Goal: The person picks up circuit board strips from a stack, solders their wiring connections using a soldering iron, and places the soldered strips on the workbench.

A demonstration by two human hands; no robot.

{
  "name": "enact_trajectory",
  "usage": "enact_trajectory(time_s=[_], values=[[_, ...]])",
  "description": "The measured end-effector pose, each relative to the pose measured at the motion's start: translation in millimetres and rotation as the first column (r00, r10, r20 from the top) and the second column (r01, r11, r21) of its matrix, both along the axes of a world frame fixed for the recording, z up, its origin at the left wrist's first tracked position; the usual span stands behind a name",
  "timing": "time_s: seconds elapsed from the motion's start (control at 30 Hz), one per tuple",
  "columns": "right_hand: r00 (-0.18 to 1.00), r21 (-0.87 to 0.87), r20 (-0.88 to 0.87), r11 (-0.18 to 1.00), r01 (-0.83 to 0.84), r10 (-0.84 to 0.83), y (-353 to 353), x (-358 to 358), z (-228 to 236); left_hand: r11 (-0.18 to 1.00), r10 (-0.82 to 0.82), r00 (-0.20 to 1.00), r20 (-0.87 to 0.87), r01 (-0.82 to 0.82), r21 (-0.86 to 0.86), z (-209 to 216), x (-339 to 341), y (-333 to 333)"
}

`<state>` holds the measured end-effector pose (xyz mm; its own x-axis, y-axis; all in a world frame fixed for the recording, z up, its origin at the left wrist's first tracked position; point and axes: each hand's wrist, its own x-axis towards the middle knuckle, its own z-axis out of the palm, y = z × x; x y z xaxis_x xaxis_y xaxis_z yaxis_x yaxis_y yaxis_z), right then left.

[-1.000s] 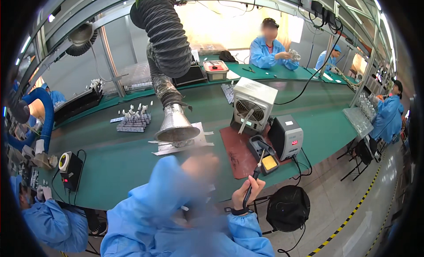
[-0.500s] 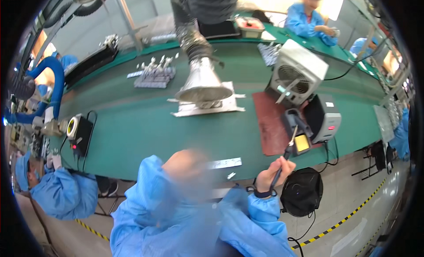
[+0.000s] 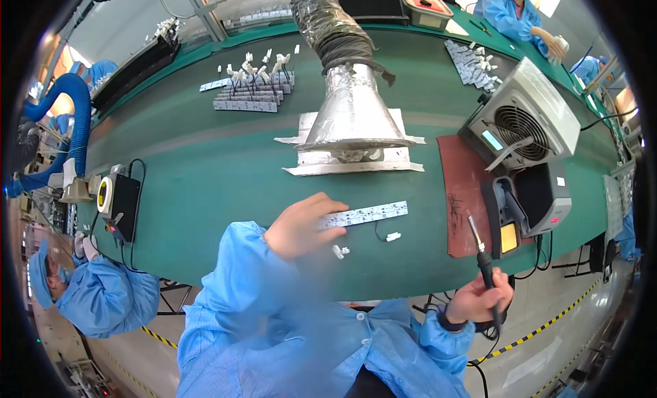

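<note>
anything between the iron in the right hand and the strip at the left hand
Nothing visible: between the tip of the soldering iron in the right hand and the right end of the white strip at the left hand lie only the red mat and green tabletop. A white connector lies nearer the person, off that line.
</note>
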<state>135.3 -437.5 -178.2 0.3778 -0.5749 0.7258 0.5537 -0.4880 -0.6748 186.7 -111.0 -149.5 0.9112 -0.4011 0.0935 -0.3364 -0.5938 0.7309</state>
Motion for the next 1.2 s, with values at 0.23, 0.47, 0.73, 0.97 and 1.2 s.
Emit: enact_trajectory(time_s=[0.23,0.47,0.73,0.97,1.2], values=[[0.922,-0.13,0.144,0.93,-0.343,0.36,50,58,55,0.983,-0.004,0.986,-0.164,-0.026,-0.181,-7,-2,17],[0.763,-0.306,-0.077,0.713,-0.631,0.642,116,65,34,0.96,0.117,0.988,-0.096,-0.138,-0.245,-17,-5,13],[0.725,-0.367,-0.111,0.65,-0.665,0.679,131,67,20,0.963,0.131,0.989,-0.071,-0.144,-0.229,-19,-6,15],[0.713,-0.352,-0.163,0.635,-0.688,0.682,132,68,21,0.968,0.12,0.991,-0.062,-0.131,-0.215,-18,-7,14],[0.706,-0.351,-0.184,0.625,-0.697,0.684,135,67,21,0.973,0.124,0.99,-0.063,-0.134,-0.186,-17,-7,14]])
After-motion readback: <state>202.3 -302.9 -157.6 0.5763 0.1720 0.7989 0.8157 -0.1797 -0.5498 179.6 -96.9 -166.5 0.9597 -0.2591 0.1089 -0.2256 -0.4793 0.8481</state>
